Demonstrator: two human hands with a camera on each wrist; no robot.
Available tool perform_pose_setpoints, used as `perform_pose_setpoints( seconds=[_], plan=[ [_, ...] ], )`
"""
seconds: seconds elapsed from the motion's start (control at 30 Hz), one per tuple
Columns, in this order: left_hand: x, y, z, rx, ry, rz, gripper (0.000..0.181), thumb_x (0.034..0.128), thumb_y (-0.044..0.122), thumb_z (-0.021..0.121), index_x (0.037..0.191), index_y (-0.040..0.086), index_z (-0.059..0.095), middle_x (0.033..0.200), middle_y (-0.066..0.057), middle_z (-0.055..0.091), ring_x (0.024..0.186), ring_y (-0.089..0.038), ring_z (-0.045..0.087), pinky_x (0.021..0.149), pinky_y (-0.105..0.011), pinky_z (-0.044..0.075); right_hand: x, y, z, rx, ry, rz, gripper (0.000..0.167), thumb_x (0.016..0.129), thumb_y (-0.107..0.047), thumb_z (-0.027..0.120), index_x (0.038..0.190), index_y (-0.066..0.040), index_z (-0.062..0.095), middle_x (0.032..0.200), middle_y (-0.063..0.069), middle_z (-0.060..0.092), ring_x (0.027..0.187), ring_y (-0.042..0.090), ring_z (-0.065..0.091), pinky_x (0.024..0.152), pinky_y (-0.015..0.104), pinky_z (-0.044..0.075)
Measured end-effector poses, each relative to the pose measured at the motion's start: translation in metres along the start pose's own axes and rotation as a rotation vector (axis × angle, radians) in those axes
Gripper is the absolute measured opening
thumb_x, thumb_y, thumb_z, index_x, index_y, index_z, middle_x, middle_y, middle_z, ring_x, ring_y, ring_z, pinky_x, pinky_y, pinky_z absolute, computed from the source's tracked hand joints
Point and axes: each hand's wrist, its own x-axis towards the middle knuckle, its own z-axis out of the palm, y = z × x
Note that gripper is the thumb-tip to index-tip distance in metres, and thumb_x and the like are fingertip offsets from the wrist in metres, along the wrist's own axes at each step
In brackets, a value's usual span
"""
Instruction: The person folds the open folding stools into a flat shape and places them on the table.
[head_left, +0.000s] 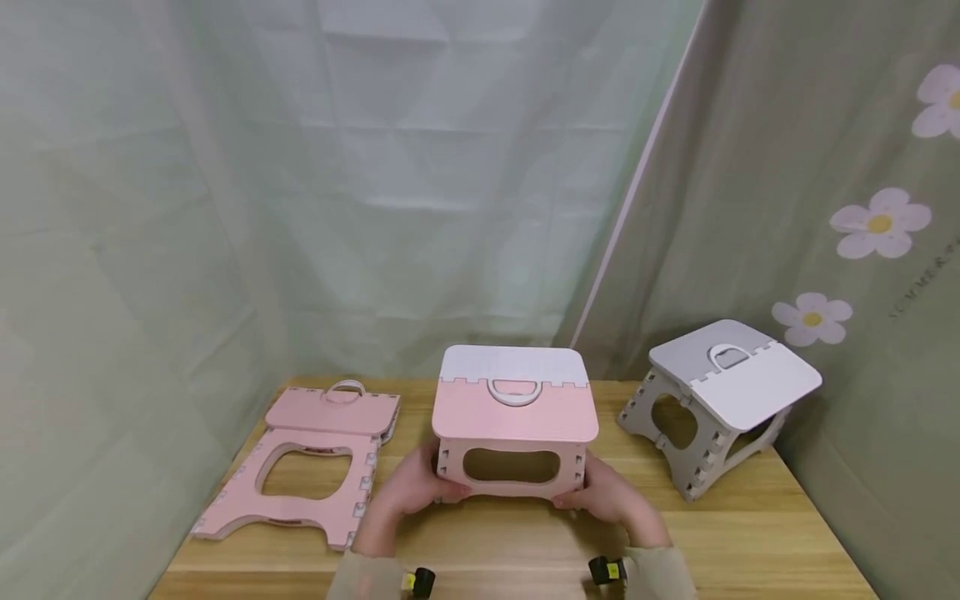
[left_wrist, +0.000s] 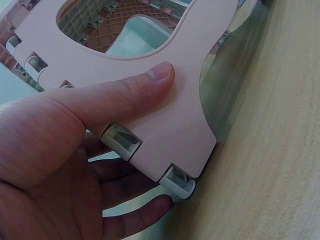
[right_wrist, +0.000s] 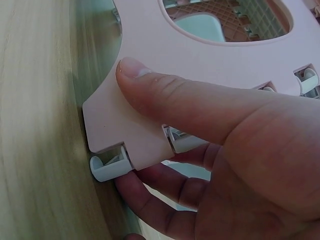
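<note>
A pink and white folding stool [head_left: 516,421] stands unfolded in the middle of the wooden table, its carry handle [head_left: 514,398] lying across the top. At its lower left corner my left hand [head_left: 422,482] grips the leg; in the left wrist view the thumb [left_wrist: 135,95] lies on the pink front panel and the other fingers go behind the edge. My right hand [head_left: 603,492] holds the opposite leg the same way, its thumb [right_wrist: 160,90] on the panel in the right wrist view. The feet are at or very near the tabletop; contact is hard to tell.
To the left a pink folding stool [head_left: 300,504] lies folded down, handle toward the back. A grey and white folding stool [head_left: 720,392] stands unfolded at the right. Pale green curtains [head_left: 450,208] hang behind and beside the wooden table [head_left: 510,550].
</note>
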Motion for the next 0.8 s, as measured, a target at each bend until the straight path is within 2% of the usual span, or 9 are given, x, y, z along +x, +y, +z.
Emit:
perform_pose_setpoints(
  seconds=[0.43, 0.8],
  plan=[
    [0.0045, 0.0004, -0.0024, 0.01, 0.007, 0.012, 0.077, 0.0741, 0.015, 0.1, 0.139, -0.003, 0.061, 0.123, -0.012, 0.071, 0.106, -0.025, 0.065, 0.095, -0.044, 0.053, 0.003, -0.0016, -0.0036, 0.015, -0.006, 0.01, 0.087, 0.086, -0.014, 0.092, 0.154, -0.003, 0.04, 0.142, 0.015, 0.059, 0.118, 0.029, 0.054, 0.105, 0.051, 0.042],
    [-0.0013, -0.0006, -0.0021, 0.001, 0.029, -0.002, 0.072, 0.0703, 0.014, 0.101, 0.132, 0.0, 0.067, 0.116, -0.009, 0.072, 0.099, -0.024, 0.065, 0.089, -0.041, 0.054, -0.001, 0.0003, -0.0012, 0.016, -0.012, 0.013, 0.083, 0.085, -0.015, 0.093, 0.15, 0.001, 0.045, 0.136, 0.015, 0.063, 0.114, 0.027, 0.057, 0.101, 0.049, 0.045]
  ],
)
